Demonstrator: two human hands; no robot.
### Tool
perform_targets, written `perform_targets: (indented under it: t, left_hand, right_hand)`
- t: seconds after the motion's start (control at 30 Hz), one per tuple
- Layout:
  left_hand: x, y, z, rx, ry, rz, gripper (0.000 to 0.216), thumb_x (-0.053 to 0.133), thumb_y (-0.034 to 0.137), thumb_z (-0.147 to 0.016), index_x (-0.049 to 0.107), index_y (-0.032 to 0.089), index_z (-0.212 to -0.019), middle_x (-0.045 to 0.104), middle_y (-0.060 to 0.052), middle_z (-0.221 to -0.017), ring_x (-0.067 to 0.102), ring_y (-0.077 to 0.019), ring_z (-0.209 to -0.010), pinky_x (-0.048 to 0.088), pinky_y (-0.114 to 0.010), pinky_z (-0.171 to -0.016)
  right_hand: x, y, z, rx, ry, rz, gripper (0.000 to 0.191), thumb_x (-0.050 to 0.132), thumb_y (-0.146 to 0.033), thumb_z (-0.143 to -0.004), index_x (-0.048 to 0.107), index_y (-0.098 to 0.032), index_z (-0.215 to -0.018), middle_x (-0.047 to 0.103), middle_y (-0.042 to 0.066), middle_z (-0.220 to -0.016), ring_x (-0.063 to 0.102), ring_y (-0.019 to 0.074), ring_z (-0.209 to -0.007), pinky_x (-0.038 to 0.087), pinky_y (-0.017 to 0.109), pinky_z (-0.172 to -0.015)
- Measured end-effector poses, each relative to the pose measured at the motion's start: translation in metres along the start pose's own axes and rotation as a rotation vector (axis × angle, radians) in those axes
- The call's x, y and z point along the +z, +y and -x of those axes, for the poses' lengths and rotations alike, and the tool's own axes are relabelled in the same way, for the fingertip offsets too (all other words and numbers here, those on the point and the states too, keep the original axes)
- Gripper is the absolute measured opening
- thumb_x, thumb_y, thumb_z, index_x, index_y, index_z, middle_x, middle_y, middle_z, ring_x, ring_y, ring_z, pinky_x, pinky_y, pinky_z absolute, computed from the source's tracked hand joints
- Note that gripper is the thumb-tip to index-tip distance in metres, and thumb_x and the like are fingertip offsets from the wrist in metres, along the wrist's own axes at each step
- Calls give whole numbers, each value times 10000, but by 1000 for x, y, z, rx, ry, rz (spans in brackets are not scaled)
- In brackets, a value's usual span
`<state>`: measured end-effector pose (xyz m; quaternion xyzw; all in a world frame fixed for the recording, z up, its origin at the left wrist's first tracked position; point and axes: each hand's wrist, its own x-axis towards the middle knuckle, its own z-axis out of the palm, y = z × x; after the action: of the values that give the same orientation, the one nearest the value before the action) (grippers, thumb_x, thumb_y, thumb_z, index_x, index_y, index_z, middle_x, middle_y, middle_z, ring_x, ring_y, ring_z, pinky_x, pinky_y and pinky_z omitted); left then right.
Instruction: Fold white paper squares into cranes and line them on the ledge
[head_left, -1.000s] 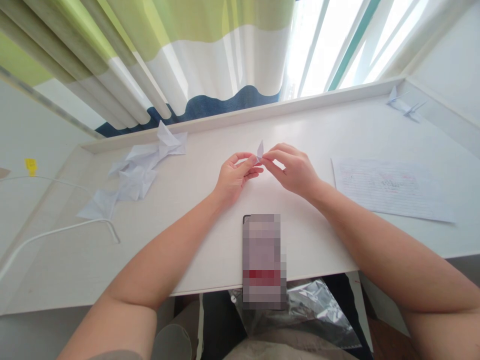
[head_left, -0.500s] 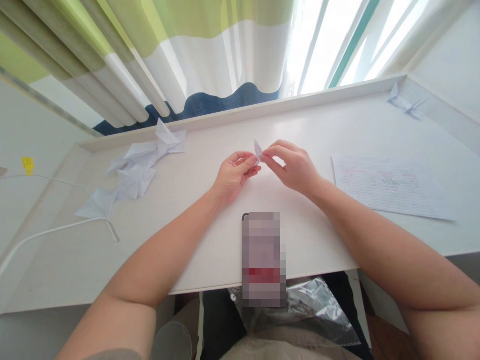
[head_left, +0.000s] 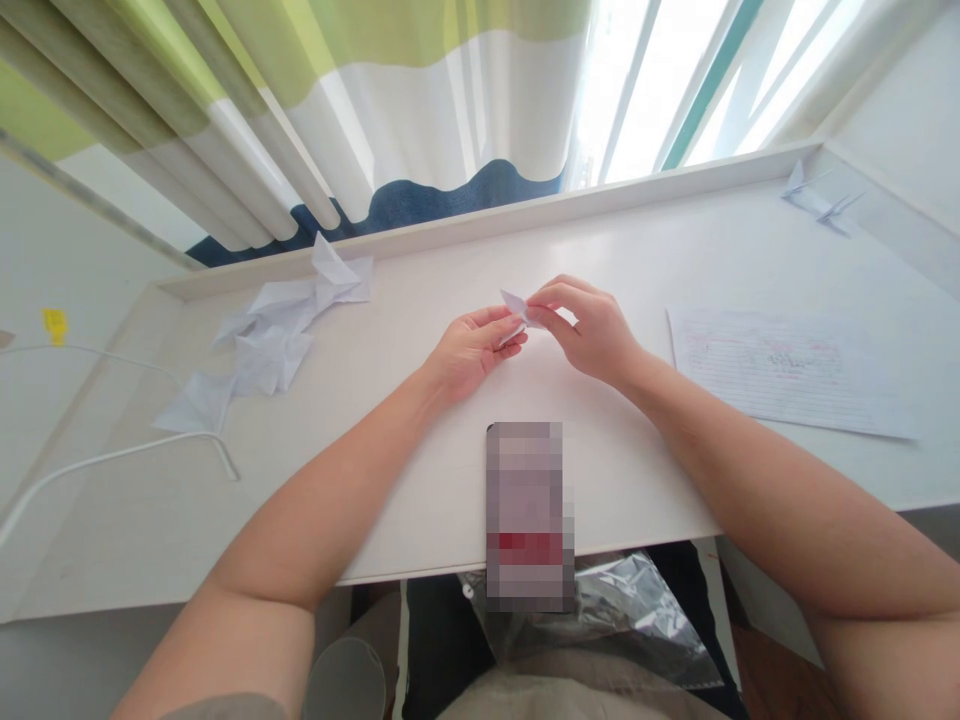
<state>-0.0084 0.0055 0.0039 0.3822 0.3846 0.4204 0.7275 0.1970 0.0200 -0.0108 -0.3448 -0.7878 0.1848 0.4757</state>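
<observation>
A small white folded paper piece (head_left: 516,307) is held over the middle of the white desk (head_left: 390,480). My left hand (head_left: 474,350) pinches its near end with fingers curled. My right hand (head_left: 586,328) pinches its right side between thumb and fingertips. Both hands meet at the paper, just above the desk top.
A phone (head_left: 529,515) lies at the desk's front edge, below my hands. Several white folded papers (head_left: 274,335) lie at the left. A lined sheet (head_left: 780,372) lies at the right, and small paper cranes (head_left: 817,195) sit far right. A white cable (head_left: 120,455) runs along the left. A plastic bag (head_left: 637,620) is under the desk.
The paper piece has tipped from pointing up to lying flatter and pointing left. Both hands stayed together, shifting only slightly.
</observation>
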Motion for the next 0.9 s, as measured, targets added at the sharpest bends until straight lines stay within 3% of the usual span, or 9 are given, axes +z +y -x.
perform_targets:
  t: [0.2, 0.53, 0.7, 0.9]
  left_hand:
    - [1, -1, 0, 23, 39, 43, 322, 1007, 280, -717, 822, 215, -972, 776, 17, -851, 682, -92, -764, 545, -271, -812]
    - [0, -4, -2, 77, 81, 139, 444, 1082, 376, -602, 786, 248, -907, 765, 49, -825, 689, -95, -759, 543, -253, -752]
    - [1, -4, -1, 99, 88, 47, 431, 1035, 421, -694, 772, 229, -977, 755, 18, -866, 703, -116, -816, 564, -277, -816]
    - [8, -4, 5, 173, 18, -47, 461, 864, 596, -845, 734, 241, -1111, 779, -60, -1061, 739, -238, -1081, 594, -374, -906]
  right_hand:
    - [0, 1, 0, 132, -13, -99, 147, 609, -325, -1053, 730, -244, -1039, 774, 40, -1013, 717, 209, -930, 597, 424, -860]
    - [0, -3, -1, 262, -92, -170, 275, 651, -481, -1019, 739, -222, -992, 792, 47, -919, 701, 204, -850, 577, 409, -812]
    - [-1, 1, -4, 302, -48, -231, 340, 693, -565, -1006, 712, -232, -942, 768, 41, -896, 691, 204, -852, 539, 370, -729]
    - [1, 4, -6, 440, -50, -560, 480, 768, -711, -925, 668, -245, -982, 730, -2, -818, 677, 146, -705, 536, 315, -625]
